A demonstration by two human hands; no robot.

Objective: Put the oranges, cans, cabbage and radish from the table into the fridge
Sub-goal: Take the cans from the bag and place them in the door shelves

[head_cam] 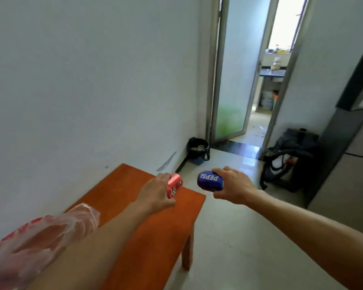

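Both arms are extended forward. One red can [174, 187] is enclosed in the grip of the left hand [155, 192] above the far corner of the bench [155, 237]. One blue Pepsi can [210, 181] is held sideways in the grip of the right hand [234, 186], just beyond that corner.

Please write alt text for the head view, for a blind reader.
A person's left hand grips a red metal drink can and the right hand a blue Pepsi can, near the far end of an orange wooden table bearing a clear plastic bag.
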